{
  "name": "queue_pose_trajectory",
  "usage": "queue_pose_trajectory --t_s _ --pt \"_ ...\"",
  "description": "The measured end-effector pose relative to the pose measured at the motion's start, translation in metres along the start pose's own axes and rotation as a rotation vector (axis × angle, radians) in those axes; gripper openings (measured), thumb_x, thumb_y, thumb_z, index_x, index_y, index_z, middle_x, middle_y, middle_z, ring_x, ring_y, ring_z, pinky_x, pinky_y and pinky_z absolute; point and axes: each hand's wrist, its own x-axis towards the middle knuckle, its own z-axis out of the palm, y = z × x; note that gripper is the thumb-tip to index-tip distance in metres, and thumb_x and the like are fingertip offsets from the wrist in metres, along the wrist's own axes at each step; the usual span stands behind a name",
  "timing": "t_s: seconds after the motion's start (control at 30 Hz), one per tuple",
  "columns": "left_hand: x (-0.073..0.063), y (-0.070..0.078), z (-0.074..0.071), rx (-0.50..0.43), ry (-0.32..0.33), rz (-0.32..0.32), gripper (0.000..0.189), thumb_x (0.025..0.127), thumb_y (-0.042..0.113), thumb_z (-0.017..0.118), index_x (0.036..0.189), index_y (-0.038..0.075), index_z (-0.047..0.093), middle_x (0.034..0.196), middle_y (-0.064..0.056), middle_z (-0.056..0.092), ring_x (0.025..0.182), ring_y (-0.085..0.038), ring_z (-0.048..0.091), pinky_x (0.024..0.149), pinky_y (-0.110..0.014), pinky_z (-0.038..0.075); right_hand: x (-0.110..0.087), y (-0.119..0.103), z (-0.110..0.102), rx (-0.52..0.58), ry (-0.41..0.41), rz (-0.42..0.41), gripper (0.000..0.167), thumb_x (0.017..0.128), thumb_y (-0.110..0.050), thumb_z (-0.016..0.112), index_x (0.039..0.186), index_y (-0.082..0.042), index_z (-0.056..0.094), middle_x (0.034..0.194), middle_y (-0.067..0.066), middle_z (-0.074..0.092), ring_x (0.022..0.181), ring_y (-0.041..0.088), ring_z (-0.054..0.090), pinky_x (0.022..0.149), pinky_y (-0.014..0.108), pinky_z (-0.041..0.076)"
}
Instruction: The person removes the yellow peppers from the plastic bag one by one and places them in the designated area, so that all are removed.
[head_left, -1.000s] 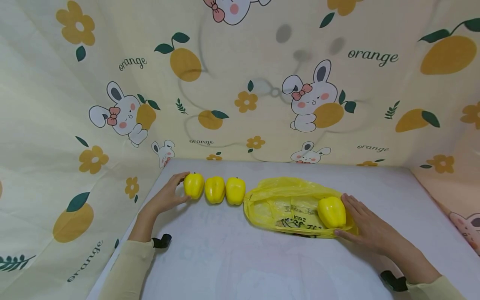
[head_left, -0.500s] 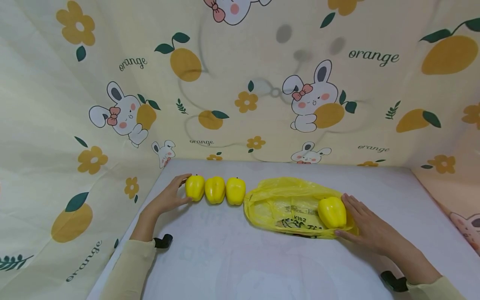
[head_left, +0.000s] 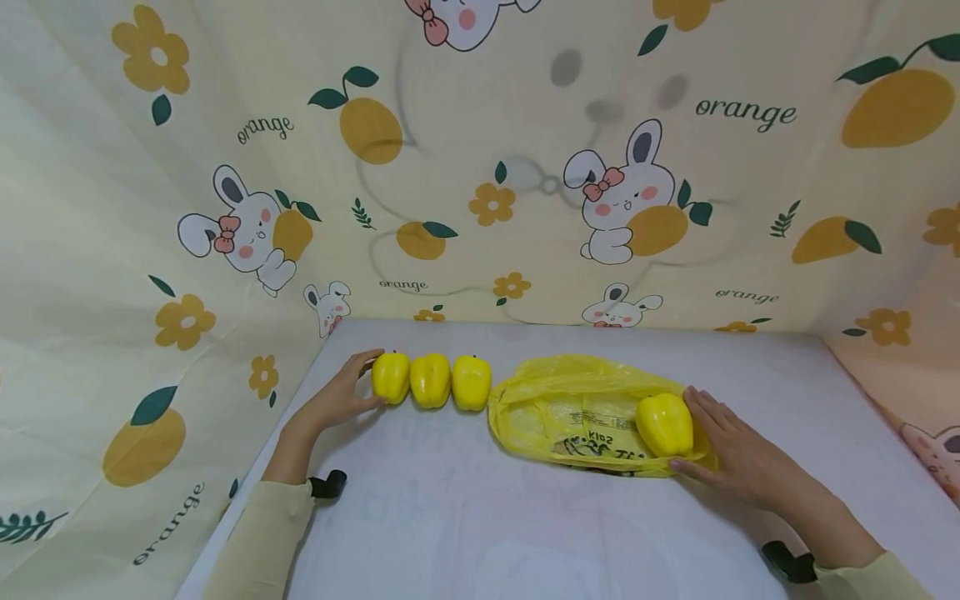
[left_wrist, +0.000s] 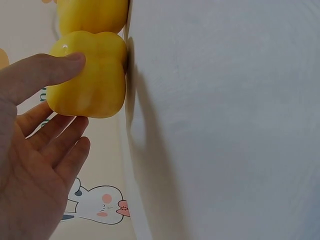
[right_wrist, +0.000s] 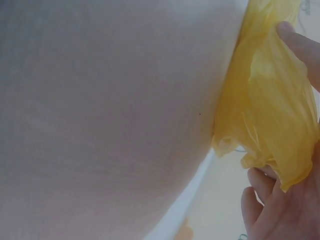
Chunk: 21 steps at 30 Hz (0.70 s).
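On the right part of the counter (head_left: 450, 525), a yellow plastic bag (head_left: 525, 421) lies with its mouth spread and facing up. One bagged pepper (head_left: 665, 425), yellow, sits inside at the right end; dark print shows on the bag wall to its left. Beyond the bag's left end, three more yellow peppers form a close row: the right pepper (head_left: 472, 383) just beside the bag, the middle pepper (head_left: 431, 382), then the left pepper (head_left: 391, 378). The right and middle peppers stand between the left hand (head_left: 337, 400) and the bag. Right hand (head_left: 738, 458): fingers extended, thumb spread wide from them, the right end of the bag between; the thumb touches the bag. Left hand: gap set to pepper width, thumb on the near side, fingers on the far side, holding the left pepper. Behind the counter: a cream cloth (head_left: 465, 317) printed with oranges, rabbits and flowers.
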Motion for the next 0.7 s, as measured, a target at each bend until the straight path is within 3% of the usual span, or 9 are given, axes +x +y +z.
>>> queue_pose_trajectory --t_s 0.3,0.7 --pt "0.0005 -0.0031 0.0015 -0.017 -0.002 0.018 0.091 0.095 0.014 0.083 0.167 0.01 0.027 0.172 -0.021 0.026 0.156 -0.047 0.033 0.127 -0.06 0.031 -0.0001 0.0009 0.0005 -0.003 0.002 -0.003 0.124 0.09 -0.078 0.067 0.171 -0.002 0.013 0.175 0.028 0.019 0.154 0.056 0.027 0.116 0.078 0.03" --pt "0.0012 -0.0037 0.003 -0.023 -0.013 -0.01 0.094 0.096 0.014 0.082 0.169 0.013 0.022 0.174 -0.02 0.022 0.157 -0.048 0.031 0.127 -0.062 0.03 0.0003 0.0024 0.001 -0.005 0.004 -0.013 0.123 0.09 -0.078 0.067 0.172 -0.004 0.013 0.175 0.027 0.019 0.154 0.055 0.027 0.117 0.078 0.03"
